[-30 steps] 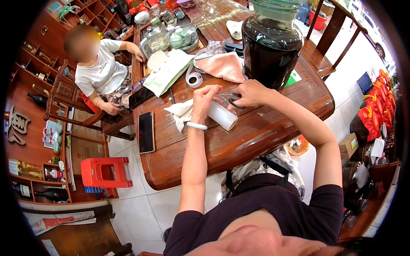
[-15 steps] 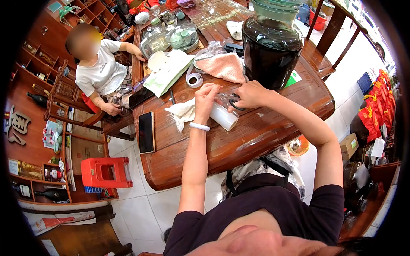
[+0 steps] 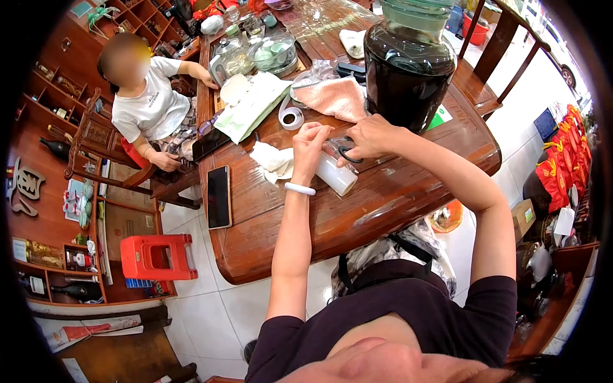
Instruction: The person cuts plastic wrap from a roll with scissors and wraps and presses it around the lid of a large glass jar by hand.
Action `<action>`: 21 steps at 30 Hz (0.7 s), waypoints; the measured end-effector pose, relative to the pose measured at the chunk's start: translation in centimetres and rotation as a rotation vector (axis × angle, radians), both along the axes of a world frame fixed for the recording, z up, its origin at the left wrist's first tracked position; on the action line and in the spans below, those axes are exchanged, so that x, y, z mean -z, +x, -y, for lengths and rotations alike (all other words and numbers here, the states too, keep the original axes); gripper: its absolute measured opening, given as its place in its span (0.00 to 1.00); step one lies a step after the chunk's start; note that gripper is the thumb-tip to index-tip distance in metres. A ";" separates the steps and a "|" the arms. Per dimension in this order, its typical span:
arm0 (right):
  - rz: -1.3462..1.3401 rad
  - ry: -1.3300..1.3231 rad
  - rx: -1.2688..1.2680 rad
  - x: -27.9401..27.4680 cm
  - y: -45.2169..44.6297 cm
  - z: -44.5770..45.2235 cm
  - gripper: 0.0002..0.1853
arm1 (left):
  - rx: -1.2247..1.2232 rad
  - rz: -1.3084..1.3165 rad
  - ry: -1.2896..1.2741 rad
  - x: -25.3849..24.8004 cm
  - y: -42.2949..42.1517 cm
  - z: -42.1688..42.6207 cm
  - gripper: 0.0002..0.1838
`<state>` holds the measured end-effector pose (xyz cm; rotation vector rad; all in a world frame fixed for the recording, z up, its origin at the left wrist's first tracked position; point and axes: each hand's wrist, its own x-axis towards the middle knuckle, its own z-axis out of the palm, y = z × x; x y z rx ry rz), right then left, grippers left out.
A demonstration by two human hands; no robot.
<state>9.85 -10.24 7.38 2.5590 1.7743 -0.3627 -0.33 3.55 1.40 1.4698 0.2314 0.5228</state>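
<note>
My right hand (image 3: 370,140) is closed on a pair of scissors (image 3: 345,151); a black handle loop shows, and the blades are mostly hidden. My left hand (image 3: 311,143), a pale bangle at its wrist, is closed in a pinch just left of the scissors. What its fingertips hold is too small to make out. Below both hands a whitish translucent roll (image 3: 336,176) lies slanted on the wooden table (image 3: 268,246). Clear, shiny material shows between the hands, above the roll. A crumpled white cloth or tissue (image 3: 273,161) rests beside my left wrist.
Close behind my right hand stands a big glass jar (image 3: 408,83) of dark liquid. A pink cloth (image 3: 332,99), a tape roll (image 3: 291,119), a green-white packet (image 3: 252,105) and a phone (image 3: 218,197) lie around. A person (image 3: 153,102) sits across at left; a red stool (image 3: 158,256) stands on the floor.
Both hands stay almost in place, with the scissors handle shifted very slightly left. The white cloth beside my left wrist looks more bunched up and sits a little higher.
</note>
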 end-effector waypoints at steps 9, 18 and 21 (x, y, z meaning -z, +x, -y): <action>-0.006 0.071 0.022 -0.1 -0.1 0.1 0.42 | -0.009 0.046 0.021 0.3 0.2 -0.2 0.10; 0.069 0.083 -0.024 0.3 -0.2 0.0 0.46 | -0.077 0.006 0.051 -0.1 0.0 0.2 0.09; 0.092 0.051 -0.008 0.4 -0.2 -0.2 0.47 | -0.066 0.015 0.048 0.4 0.2 0.0 0.09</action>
